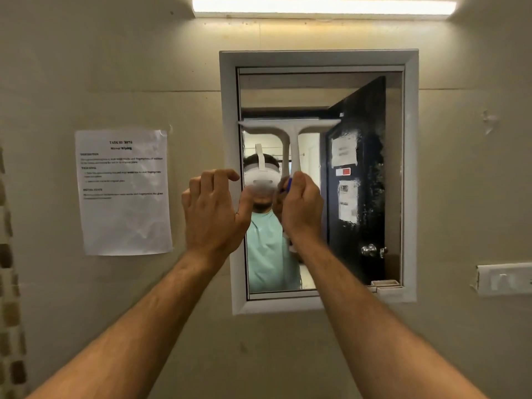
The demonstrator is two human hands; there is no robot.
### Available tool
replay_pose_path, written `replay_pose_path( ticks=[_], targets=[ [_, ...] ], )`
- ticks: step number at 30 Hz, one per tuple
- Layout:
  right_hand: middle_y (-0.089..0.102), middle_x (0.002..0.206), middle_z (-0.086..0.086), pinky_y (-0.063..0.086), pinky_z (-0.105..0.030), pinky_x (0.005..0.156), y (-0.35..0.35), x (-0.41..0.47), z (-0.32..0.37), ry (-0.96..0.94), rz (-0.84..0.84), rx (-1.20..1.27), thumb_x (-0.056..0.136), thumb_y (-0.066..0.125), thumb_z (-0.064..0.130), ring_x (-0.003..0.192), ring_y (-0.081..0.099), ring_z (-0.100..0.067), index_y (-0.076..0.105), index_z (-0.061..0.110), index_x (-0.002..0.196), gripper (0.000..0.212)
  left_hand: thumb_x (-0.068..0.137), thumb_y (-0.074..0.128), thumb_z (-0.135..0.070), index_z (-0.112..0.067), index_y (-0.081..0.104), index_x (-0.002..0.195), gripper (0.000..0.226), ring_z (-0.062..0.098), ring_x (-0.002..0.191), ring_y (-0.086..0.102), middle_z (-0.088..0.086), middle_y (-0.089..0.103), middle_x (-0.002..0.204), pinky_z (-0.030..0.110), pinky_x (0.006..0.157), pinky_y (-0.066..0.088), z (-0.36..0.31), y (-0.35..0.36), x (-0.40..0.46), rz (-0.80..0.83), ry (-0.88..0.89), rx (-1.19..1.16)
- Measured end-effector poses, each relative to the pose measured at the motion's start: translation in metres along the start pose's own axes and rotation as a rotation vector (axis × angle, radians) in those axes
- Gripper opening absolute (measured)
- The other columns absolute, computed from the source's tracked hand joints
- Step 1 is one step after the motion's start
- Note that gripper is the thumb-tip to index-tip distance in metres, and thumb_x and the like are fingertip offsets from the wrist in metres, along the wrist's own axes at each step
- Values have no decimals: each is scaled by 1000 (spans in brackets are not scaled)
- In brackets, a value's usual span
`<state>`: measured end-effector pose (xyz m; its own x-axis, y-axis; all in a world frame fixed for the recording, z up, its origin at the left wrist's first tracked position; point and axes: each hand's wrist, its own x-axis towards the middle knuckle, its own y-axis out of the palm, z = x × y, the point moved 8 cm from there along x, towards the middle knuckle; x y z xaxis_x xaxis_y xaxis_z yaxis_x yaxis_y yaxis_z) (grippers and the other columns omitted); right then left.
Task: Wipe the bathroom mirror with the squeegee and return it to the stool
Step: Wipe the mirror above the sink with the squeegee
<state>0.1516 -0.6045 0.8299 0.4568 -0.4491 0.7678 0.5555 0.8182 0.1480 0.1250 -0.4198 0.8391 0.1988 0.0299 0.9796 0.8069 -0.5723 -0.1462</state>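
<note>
A white-framed mirror hangs on the beige wall straight ahead. A white T-shaped squeegee stands upright in front of the glass, its blade level across the mirror's left and middle part at about mid-height. My right hand grips the lower handle, where a bit of blue shows. My left hand is raised beside it at the mirror's left frame, fingers loosely curled and holding nothing. The stool is out of view.
A printed task sheet is taped to the wall left of the mirror. A white switch plate sits on the wall at the right. A strip light runs above. The mirror reflects a dark door.
</note>
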Motion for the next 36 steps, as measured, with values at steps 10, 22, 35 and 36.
replay_pose_path(
  ticks=[10,22,35,36],
  targets=[
    [58,73,7,50,-29,58,-30,-127,-103,15,45,-40,97,24,58,68,60,-6,61,20,105,53,91,41,-57,-21,51,121,47,18,107,44,0,52,115,36,86,32,20,5,-35,55,-84,-28],
    [52,65,12,46,-28,59,-18,-41,-30,-28,-34,-35,103,31,43,63,55,1,48,33,76,33,92,36,-59,-18,54,119,53,22,106,47,3,54,113,35,86,31,5,8,-40,84,-88,-12],
    [50,58,4,42,-35,45,-51,-155,-131,68,110,-35,95,28,59,51,48,-9,54,28,83,43,91,39,-56,-18,52,120,49,21,108,45,4,55,116,34,89,29,-8,21,-53,107,-101,-36],
    [48,58,5,42,-34,45,-54,-159,-133,70,120,-36,95,28,59,50,47,-10,54,27,82,43,91,39,-56,-19,52,119,49,20,107,44,4,55,115,33,89,28,-11,22,-55,114,-94,-38]
  ],
)
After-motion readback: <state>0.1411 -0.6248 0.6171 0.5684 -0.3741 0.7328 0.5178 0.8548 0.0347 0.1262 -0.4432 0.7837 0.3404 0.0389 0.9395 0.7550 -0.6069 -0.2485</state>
